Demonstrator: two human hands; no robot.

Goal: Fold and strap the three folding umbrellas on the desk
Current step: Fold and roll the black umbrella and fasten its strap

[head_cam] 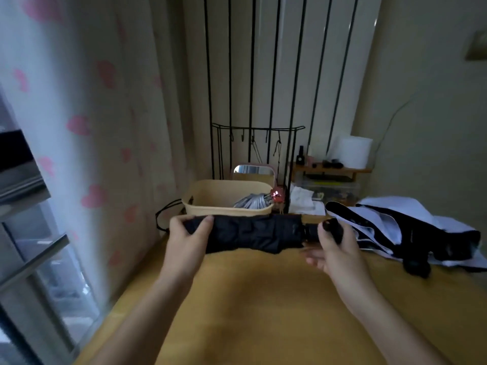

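Head view: the black umbrella, its canopy collapsed and bunched round the shaft, lies crosswise between both hands over the far part of the yellow desk. Whether it touches the desk cannot be told. The left hand grips its left end, thumb in front and fingers curled over the top. The right hand wraps thumb and forefinger round the handle, its lower fingers loosely spread beneath. Just behind stands a beige basket holding a grey umbrella. To the right, a white-and-black umbrella sprawls unfolded on the desk. A heart-print curtain hangs at left.
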